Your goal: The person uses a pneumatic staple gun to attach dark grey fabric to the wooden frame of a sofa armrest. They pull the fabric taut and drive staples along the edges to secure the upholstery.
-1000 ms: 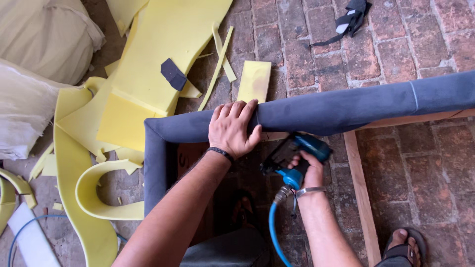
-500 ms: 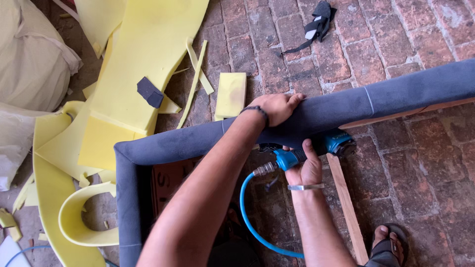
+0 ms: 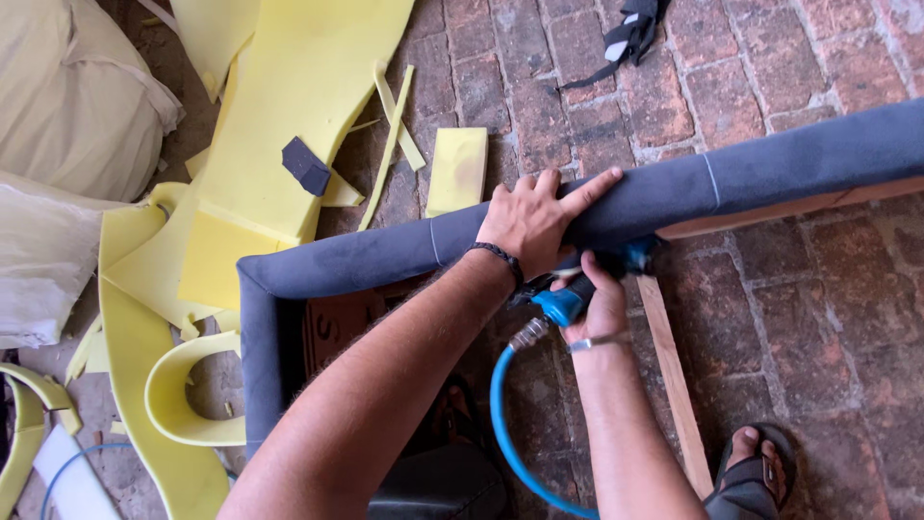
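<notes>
You are seeing two hands: left hand (image 3: 527, 223), right hand (image 3: 599, 310). One blue staple gun (image 3: 587, 281), one blue hose (image 3: 510, 433). One grey padded frame (image 3: 404, 252). Two dark fabric scraps: 10 o'clock (image 3: 306, 166), 1 o'clock (image 3: 624, 37). One sandalled foot (image 3: 753, 472), 5 o'clock.

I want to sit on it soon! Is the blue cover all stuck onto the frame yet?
Partly. The grey-blue fabric already wraps the padded rail and its corner. Right now the left hand presses the fabric down while the right hand holds a blue air stapler under the rail. On the right, the bare wooden frame shows below the fabric, so that stretch looks unfinished.
</notes>
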